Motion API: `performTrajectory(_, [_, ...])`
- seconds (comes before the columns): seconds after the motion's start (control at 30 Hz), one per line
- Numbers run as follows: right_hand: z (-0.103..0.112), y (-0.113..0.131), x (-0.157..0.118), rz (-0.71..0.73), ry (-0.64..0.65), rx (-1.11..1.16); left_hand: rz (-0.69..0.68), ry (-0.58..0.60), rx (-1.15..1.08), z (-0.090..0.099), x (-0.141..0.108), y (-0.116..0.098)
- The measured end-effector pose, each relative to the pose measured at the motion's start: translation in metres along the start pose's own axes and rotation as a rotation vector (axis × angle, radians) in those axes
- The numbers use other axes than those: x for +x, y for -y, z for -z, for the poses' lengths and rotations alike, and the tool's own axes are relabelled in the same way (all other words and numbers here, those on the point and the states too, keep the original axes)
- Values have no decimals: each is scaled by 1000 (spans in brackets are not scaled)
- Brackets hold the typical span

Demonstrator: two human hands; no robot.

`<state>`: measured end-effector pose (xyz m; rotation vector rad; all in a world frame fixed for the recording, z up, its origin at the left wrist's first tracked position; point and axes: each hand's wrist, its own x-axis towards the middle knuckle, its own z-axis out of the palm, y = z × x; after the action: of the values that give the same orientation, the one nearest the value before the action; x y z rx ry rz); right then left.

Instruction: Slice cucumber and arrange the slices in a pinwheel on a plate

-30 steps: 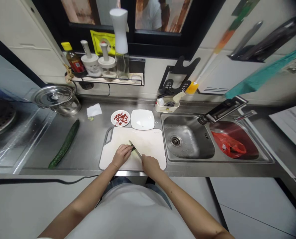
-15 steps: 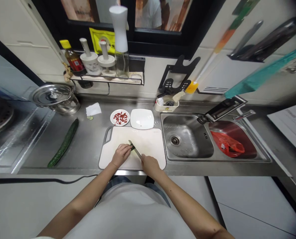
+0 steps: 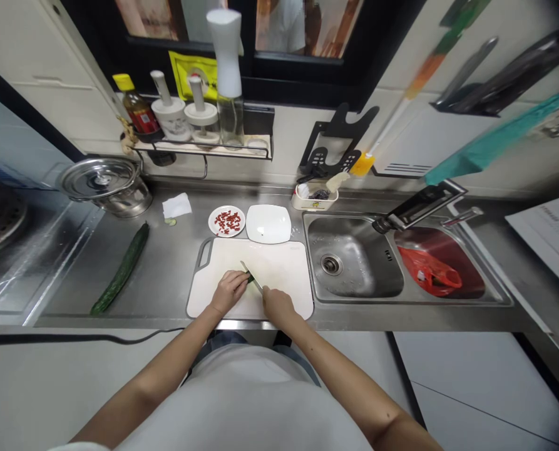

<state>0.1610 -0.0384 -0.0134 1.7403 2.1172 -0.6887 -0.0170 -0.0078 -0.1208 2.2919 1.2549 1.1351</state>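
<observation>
On the white cutting board, my left hand is closed on a short piece of cucumber, most of it hidden by the fingers. My right hand grips a knife by its handle. The blade slants up and to the left, against the cucumber's right end. Behind the board stand a small white plate with chopped red bits and a white squarish plate. A whole cucumber lies on the counter to the left.
At the right is a double sink, with a red plastic bag in its far basin. A lidded steel pot and a white paper are at the back left. Above hangs a seasoning rack with bottles.
My right hand and the knife have shifted slightly up and to the left across the board. The left hand stays in place on the cucumber piece.
</observation>
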Motion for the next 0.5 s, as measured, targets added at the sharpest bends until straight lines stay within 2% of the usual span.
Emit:
performTrajectory(0.27, [-8, 0, 2, -7, -16, 5, 3, -1, -8, 0, -1, 1])
performTrajectory(0.5, [-4, -4, 1, -13, -16, 27, -1, -15, -2, 0, -1, 1])
